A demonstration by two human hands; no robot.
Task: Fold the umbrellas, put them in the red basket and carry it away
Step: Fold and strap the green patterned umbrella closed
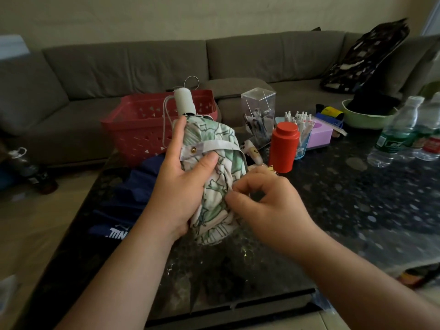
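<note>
Red plastic, that's the basket, sitting at the far edge of the dark speckled table, and from this angle I cannot tell what, if anything, lies inside it. Right in front of the basket, the left hand is wrapped around a folded white-and-green patterned umbrella, thumb pressed on its wrap strap, white handle pointing up towards the basket. The right hand has its fingertips pinched narrow on the fabric at the umbrella's near side. Left of the umbrella and just this side of the basket, a navy blue umbrella lies spread and unfolded on the table. Right of the basket stands a clear plastic box with dark pens or sticks leaning in it, then a red canister, lid on. Beside that, a blue cup is packed with white-tipped pens. Further right, a green bowl holds something black.
</note>
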